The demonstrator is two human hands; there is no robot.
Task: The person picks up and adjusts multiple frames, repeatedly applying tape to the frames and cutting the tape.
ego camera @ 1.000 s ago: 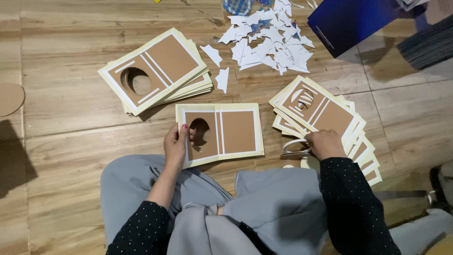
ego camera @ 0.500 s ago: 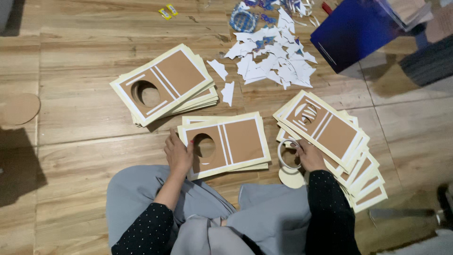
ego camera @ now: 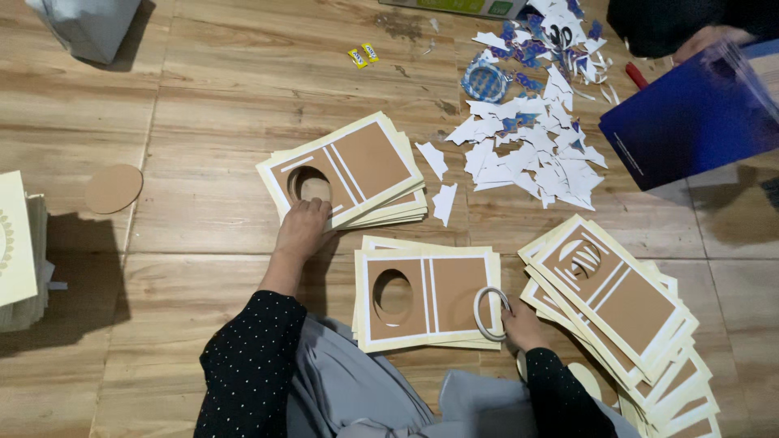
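A brown card with a cream border and an oval cut-out (ego camera: 426, 298) lies flat on top of a small stack directly in front of the seated person, on the wooden floor (ego camera: 203, 81). A white ring of tape (ego camera: 488, 314) rests on the card's right edge, and the right hand (ego camera: 521, 327) is closed on the ring's lower right part, fingers pinched around it. The left hand (ego camera: 302, 230) reaches forward to a second stack of like cards (ego camera: 345, 173), lying up and left of the first; its fingers are loosely curled with the tips touching the near edge of the top card at its oval opening, and nothing is gripped. To the right of the central stack, a fanned pile of the same cards (ego camera: 617, 300) spreads toward the lower right corner, the uppermost one tilted. Beyond the stacks lies a scatter of white and blue paper scraps (ego camera: 535, 138), with a round blue-patterned piece (ego camera: 484, 81) among them. A dark blue sheet (ego camera: 690, 122) sits at the upper right, held near its upper edge by another person's hand (ego camera: 706, 39). A brown cardboard oval (ego camera: 114, 188) lies alone on the floor at left, near a cream stack (ego camera: 20, 251) at the frame's left edge. Two small yellow wrappers (ego camera: 363, 55) lie farther up the floor.
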